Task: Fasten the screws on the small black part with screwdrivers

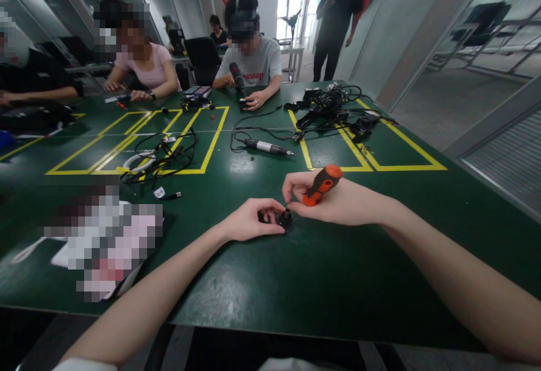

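My left hand (249, 219) rests on the green table with its fingers closed around a small black round part (285, 220). A short dark cylinder sticks up from the middle of that part. Just to the right, my right hand (333, 199) grips a screwdriver (324, 184) with an orange and dark grey handle. Its handle leans up and to the right out of my fist, and its shaft is hidden behind my fingers. The fingertips of my right hand are close to the black part; I cannot tell whether they touch it.
On the green table (236, 281) lie an electric screwdriver (266, 146), a cable bundle (160, 154), a large cable heap (329, 106) and a USB plug (173, 195). Yellow tape marks rectangles. A blurred pinkish item (127, 247) lies left. Across the table, a person (253, 61) holds a dark tool.
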Tool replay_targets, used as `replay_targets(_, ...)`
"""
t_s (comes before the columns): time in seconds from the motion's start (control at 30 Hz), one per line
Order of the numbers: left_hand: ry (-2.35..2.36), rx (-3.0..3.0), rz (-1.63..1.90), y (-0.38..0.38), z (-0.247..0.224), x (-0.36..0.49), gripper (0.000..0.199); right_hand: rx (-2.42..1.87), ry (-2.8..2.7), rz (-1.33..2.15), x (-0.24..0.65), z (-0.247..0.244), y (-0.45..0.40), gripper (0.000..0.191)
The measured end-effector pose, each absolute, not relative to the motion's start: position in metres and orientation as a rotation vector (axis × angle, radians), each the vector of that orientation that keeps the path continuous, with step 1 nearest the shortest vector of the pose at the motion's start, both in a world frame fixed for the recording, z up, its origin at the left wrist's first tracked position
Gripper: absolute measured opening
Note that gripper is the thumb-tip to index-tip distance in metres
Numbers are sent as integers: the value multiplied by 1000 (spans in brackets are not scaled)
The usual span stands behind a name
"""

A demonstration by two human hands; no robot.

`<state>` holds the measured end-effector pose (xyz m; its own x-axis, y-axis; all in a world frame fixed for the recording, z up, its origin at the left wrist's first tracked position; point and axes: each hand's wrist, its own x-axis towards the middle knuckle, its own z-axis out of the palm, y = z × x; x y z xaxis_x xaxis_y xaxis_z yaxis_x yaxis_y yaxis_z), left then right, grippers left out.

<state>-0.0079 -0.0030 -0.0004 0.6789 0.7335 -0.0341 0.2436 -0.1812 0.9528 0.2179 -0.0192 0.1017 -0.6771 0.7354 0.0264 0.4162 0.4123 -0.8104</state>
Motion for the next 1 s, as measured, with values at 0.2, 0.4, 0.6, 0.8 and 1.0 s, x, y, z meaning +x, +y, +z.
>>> replay_targets(0.2, 802, 1774, 531, -3, -2, -8, 41, -981, -2342, 1118, 217, 106, -20, 10)
replay_targets(0.4, 762, 1750, 578, -3, -2, -8, 45, -964, -2289, 1173, 215, 102, -20, 11)
replay_targets(0.6, 787, 1728, 563, -3, -3, -7, 44, -986, -2308, 1139, 217, 104, -20, 11)
replay_targets(0.8, 780, 1722, 582, -3, -2, -8, 41, -963, -2338, 1119, 213, 108, -22, 5)
replay_targets(1.0, 760, 1718, 582, -2, -2, -8, 41, -993, -2303, 1150, 215, 106, -21, 9)
